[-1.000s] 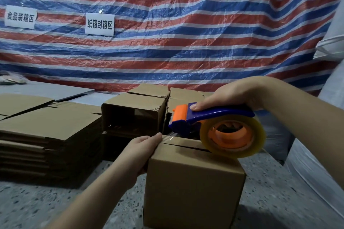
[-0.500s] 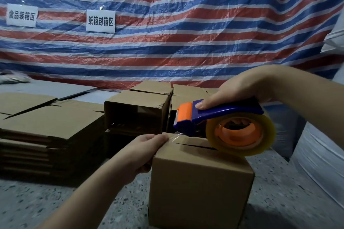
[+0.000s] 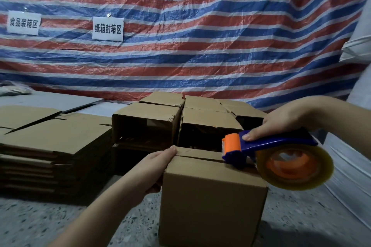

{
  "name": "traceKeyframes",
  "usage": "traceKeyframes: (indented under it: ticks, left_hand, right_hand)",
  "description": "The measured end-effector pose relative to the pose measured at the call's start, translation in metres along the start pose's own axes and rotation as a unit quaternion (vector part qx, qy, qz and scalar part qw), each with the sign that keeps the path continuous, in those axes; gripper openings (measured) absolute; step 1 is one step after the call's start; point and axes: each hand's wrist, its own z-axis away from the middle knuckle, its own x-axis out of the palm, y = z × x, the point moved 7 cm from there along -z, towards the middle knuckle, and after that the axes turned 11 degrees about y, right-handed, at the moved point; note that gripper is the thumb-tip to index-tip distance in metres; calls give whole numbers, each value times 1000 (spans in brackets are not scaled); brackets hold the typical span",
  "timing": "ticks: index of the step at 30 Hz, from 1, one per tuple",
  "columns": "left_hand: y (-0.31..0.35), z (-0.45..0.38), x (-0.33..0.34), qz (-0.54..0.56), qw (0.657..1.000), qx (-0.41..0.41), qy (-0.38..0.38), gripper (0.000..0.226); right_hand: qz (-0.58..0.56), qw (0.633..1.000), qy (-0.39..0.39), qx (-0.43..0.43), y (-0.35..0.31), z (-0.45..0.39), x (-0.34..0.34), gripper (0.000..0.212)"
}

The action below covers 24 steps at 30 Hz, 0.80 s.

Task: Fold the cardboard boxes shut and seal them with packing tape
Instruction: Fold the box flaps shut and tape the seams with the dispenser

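Observation:
A small brown cardboard box [image 3: 210, 202] stands on the speckled floor in front of me, its top flaps folded shut with a seam running across the top. My left hand [image 3: 154, 164] grips the box's top left edge, thumb on top by the seam. My right hand [image 3: 281, 124] holds a blue and orange tape dispenser [image 3: 261, 146] with a roll of clear packing tape [image 3: 295, 168]. The dispenser's head sits on the seam at the box's right part, and the roll hangs past the right edge.
Several assembled open boxes [image 3: 146, 124] lie on their sides just behind. A stack of flat cardboard [image 3: 50, 146] sits to the left. A striped tarp [image 3: 180, 46] with two paper signs hangs behind. White sacks [image 3: 353, 156] stand at the right.
The tape dispenser has travelled from the box's left end along the seam to the right. My left hand stays on the top left edge. The view has shifted slightly.

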Motion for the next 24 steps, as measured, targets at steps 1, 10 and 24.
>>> traceKeyframes:
  ticks: [1,10,24]
  left_hand:
    - [-1,1,-3,-25,999,-6,20,48]
    - [78,63,28,-363,834,408,81,85]
    - [61,66,49,-558,704,435,57,91]
  right_hand:
    - [-6,1000,3,-3,0,0,0,92]
    - [-13,1000,-19,-19,-1,1,1,94]
    - [3,999,-25,31,47,6,-17,89]
